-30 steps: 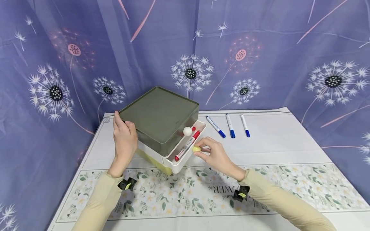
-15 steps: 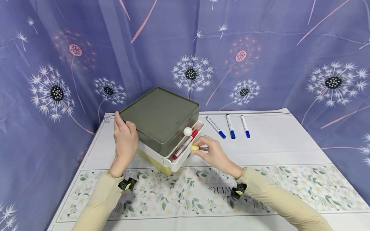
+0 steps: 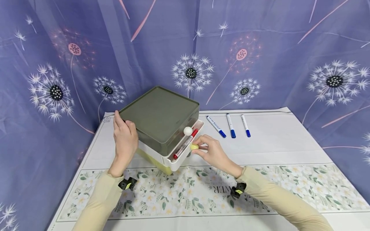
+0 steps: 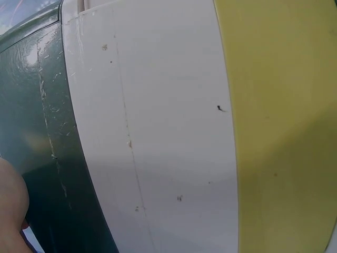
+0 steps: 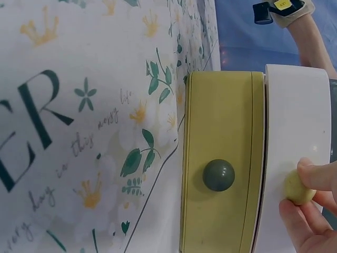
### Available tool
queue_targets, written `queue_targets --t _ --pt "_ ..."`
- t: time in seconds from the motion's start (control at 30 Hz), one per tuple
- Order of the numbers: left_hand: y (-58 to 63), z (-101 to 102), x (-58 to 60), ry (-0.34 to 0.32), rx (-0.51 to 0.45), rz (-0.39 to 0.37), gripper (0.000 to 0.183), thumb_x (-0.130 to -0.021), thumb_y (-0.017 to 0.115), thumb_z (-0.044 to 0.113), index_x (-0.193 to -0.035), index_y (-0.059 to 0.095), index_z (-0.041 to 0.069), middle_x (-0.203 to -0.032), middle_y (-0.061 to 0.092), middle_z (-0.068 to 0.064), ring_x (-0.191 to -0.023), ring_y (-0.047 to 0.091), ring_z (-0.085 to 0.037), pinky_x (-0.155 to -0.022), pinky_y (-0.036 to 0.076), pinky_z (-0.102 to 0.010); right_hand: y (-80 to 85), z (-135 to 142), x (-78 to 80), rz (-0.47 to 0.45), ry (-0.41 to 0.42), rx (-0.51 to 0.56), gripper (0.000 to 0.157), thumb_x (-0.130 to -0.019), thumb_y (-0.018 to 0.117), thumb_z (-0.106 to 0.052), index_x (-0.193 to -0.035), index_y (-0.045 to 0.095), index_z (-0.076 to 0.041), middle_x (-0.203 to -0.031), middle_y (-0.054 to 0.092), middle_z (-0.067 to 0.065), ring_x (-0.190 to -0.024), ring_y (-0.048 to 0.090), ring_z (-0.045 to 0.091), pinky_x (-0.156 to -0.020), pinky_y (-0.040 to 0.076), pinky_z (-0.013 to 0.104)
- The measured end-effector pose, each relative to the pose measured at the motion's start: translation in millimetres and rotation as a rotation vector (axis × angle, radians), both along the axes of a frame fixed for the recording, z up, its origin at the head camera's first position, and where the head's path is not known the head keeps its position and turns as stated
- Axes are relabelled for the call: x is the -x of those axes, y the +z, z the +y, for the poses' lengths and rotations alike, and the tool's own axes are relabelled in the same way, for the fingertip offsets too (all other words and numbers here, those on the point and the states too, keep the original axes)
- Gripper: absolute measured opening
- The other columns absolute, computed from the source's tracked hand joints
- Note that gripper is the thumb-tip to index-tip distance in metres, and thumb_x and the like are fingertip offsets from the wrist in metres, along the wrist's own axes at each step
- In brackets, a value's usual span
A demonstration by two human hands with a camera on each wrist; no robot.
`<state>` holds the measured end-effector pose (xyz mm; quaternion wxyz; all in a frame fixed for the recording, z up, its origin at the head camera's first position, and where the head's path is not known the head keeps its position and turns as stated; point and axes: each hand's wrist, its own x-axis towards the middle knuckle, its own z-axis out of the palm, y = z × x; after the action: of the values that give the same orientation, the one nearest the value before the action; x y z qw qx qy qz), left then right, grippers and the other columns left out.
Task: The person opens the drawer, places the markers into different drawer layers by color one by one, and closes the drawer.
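Note:
A stacked drawer box has a dark green translucent top (image 3: 159, 115), a white drawer (image 3: 180, 162) pulled partly out and a yellow drawer (image 5: 224, 116) below. My right hand (image 3: 215, 154) pinches the white drawer's round yellow knob (image 3: 195, 146) between thumb and fingers. Inside that drawer lies a red-capped marker (image 3: 185, 144). My left hand (image 3: 125, 139) rests against the box's left side, its fingers along the green wall. In the left wrist view only a bit of that hand (image 4: 11, 203) shows at the edge.
A white round knob (image 3: 188, 131) sits on the green front, and a dark green knob (image 5: 218, 175) on the yellow drawer. Three blue-capped markers (image 3: 231, 125) lie right of the box. Behind the white, flower-printed tablecloth (image 3: 162, 199) hangs a purple curtain (image 3: 277, 41).
My right hand has moved slightly left with the knob, and the white drawer has slid a little further into the box. My left hand has stayed in place.

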<state>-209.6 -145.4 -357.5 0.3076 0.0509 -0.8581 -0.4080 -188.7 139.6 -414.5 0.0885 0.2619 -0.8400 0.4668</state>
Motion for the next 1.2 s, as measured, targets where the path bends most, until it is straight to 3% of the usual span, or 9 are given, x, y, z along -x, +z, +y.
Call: queue_targets --t 0.8,1.2 --pt "-0.3 -0.2 -0.2 -0.004 -0.003 -0.002 0.056 -0.095 0.024 0.023 -0.144 0.016 -0.002 -0.146 0.023 -0.026 -0.115 0.044 -0.050 -0.096 0.036 -0.055 -0.2 -5.3 4.2 -0.002 -0.007 0.001 0.017 -0.076 0.071 -0.010 -0.090 0.062 -0.012 -0.095 0.060 0.000 -0.091 0.063 0.016 -0.078 0.051 0.018" --pt "-0.7 -0.2 0.1 0.001 -0.007 -0.004 0.056 -0.095 0.024 0.023 -0.144 0.016 -0.002 -0.146 0.024 -0.027 -0.101 0.051 -0.051 -0.091 0.040 -0.055 -2.7 -10.1 9.0 -0.002 -0.007 0.018 0.016 -0.075 0.071 -0.014 -0.089 0.063 -0.012 -0.094 0.061 0.000 -0.089 0.063 0.014 -0.076 0.051 0.018"
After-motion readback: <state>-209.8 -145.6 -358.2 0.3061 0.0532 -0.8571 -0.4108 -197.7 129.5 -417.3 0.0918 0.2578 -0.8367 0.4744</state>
